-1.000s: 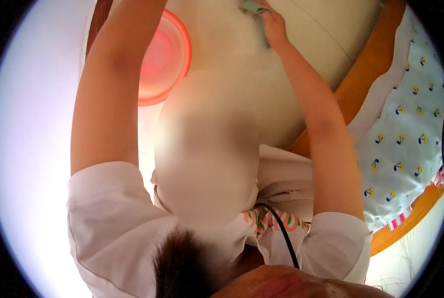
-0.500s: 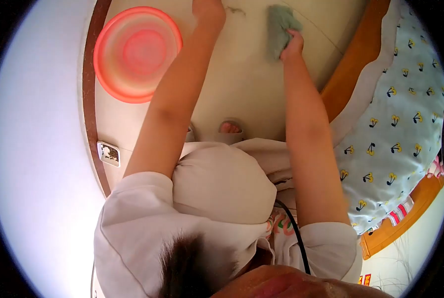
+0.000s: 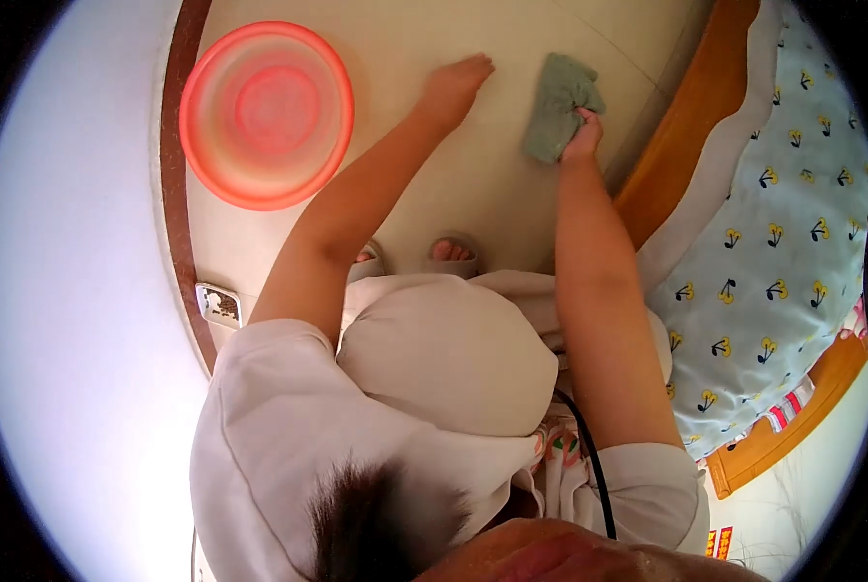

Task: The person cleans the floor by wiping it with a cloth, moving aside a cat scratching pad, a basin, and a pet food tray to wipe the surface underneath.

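One green cloth on floor, betw. L hand and wooden frame, looks light, soft, prob. tough; best held at bunched near edge, where R hand has fingers curled round it, L fingers near straight, nothing seen held.

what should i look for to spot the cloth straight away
Start at the orange-brown wooden edge on the picture's right, beside the pale-blue printed fabric. Just left of it, the right hand grips a bunched cloth above the pale floor tiles. It is dull green and soft, unlike the round pinkish-red basin farther left.
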Available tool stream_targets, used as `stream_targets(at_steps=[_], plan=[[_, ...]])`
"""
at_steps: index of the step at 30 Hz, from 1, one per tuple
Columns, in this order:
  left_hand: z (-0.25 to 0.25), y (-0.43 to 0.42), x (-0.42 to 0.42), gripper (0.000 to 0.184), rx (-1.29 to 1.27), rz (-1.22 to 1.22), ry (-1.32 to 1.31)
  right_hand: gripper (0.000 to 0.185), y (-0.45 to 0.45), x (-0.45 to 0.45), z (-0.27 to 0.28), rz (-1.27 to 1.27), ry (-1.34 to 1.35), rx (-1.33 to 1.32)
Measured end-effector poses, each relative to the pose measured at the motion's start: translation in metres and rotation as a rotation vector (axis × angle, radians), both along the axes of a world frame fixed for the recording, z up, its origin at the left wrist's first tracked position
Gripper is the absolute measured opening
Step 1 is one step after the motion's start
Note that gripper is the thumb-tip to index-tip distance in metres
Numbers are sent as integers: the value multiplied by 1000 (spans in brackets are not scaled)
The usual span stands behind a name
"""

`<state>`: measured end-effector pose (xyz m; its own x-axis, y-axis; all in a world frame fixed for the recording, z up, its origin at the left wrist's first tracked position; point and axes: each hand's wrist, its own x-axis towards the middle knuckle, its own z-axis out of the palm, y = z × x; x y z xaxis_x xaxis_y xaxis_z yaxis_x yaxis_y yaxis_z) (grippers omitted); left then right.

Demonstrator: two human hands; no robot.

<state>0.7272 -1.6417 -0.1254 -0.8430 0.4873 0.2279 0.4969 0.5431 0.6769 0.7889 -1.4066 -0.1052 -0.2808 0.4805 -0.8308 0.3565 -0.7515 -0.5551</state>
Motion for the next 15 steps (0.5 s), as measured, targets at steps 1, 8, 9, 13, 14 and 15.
stream_targets(at_steps=[1,8,9,13,14,15], plan=[[16,-7,7,36,63,120,-205,51,-4,-2,7,2,-4,2],[75,-85,101,22,544,548,-1173,53,12,-11,-7,115,35,109],[79,-96,116,22,626,612,-1273,52,16,-17,1,143,16,108],[88,-149,156,22,738,815,-1413,39,21,-50,25,-8,174,240],[86,-164,164,23,766,844,-1412,41,10,-59,37,113,96,354],[86,-180,171,23,864,934,-1444,43,18,-66,31,418,-132,572]])
